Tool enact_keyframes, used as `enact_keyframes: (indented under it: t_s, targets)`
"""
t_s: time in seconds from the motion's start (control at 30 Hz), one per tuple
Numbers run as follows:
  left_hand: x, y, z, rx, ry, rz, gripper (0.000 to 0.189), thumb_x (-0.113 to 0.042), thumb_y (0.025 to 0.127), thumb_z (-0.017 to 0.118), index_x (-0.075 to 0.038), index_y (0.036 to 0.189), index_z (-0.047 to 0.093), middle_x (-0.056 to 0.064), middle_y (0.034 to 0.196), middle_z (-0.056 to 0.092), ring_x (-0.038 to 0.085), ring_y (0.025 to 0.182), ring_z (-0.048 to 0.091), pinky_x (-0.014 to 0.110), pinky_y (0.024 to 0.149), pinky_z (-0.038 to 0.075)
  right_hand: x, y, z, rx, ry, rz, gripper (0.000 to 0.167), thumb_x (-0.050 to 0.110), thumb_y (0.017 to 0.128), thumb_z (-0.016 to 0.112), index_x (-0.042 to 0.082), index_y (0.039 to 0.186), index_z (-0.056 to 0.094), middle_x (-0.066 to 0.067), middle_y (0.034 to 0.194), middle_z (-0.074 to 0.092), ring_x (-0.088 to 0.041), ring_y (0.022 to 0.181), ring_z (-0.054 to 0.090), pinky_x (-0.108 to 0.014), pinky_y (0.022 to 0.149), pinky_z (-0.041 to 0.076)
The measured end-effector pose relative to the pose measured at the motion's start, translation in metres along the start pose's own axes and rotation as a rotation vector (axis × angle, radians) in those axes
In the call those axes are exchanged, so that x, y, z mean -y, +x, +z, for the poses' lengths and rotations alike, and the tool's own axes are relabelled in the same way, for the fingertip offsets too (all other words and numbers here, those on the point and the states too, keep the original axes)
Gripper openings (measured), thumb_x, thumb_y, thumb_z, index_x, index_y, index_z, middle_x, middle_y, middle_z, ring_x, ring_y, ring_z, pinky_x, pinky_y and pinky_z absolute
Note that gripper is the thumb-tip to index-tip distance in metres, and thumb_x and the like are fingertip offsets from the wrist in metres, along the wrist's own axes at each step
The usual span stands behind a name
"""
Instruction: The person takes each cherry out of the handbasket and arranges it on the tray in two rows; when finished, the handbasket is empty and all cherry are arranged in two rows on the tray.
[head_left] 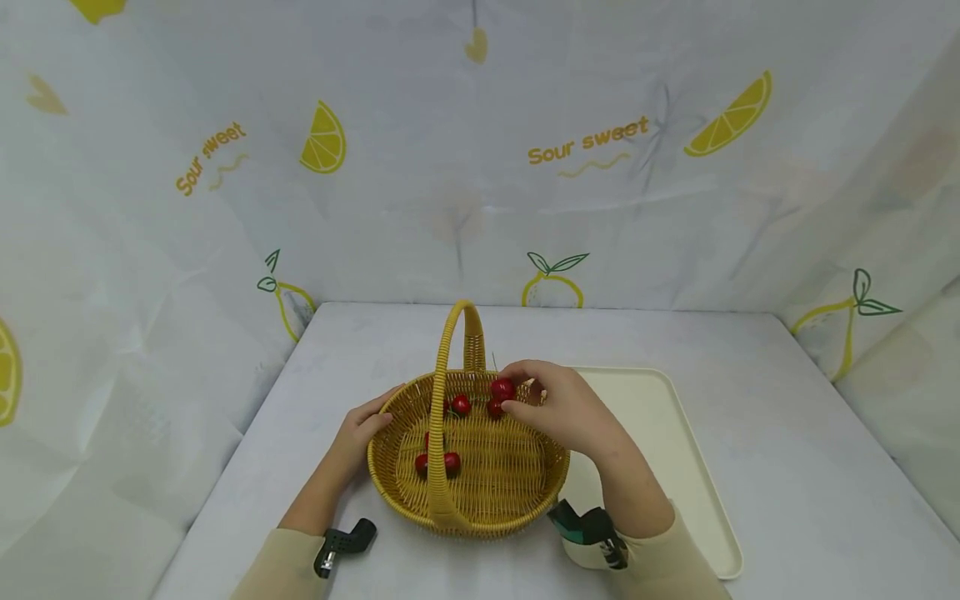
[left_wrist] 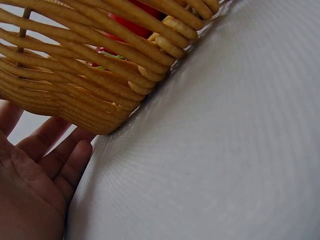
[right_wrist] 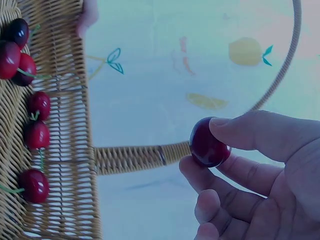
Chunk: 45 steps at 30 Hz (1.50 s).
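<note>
A yellow-brown wicker basket [head_left: 495, 483] with a tall arched handle stands on the table, with several red cherries [head_left: 461, 405] lying inside. My left hand [head_left: 360, 437] holds the basket's left rim, its thumb over the edge. In the left wrist view, the fingers [left_wrist: 70, 155] of that hand lie against the outer wall, low by the tabletop. Above the basket's far right part, my right hand [head_left: 558, 408] pinches one dark red cherry [right_wrist: 210, 142] between thumb and fingertips. Green stems show on some cherries in the basket.
A cream rectangular tray [head_left: 652, 450] lies right of the basket, partly under my right forearm. The basket handle [head_left: 442, 417] arches up left of my right hand. A white cloth with lemon prints [head_left: 555, 287] hangs behind the white table [head_left: 795, 417].
</note>
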<state>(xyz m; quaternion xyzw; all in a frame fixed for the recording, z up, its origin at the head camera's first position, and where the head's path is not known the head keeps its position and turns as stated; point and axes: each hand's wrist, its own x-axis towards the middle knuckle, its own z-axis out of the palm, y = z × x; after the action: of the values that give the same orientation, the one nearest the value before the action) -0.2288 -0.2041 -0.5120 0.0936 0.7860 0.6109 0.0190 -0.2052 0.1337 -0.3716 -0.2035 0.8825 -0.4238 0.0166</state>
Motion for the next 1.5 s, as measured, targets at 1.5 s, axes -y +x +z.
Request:
enact_keyframes:
  t_s: [1.5]
  targets:
    - [0.003,0.000,-0.002,0.021,-0.003,0.051,0.049,-0.014,0.101,0.049,-0.014,0.150,0.055,-0.001,0.153,0.051,0.021,0.147,0.039,0.017,0.111,0.031,-0.117,0.029,-0.026,-0.356,-0.121,0.237,0.046,0.018,0.098,0.066,0.001,0.140,0.060,-0.020,0.126,0.065,-0.028,0.088,0.053,-0.036,0.067,0.045]
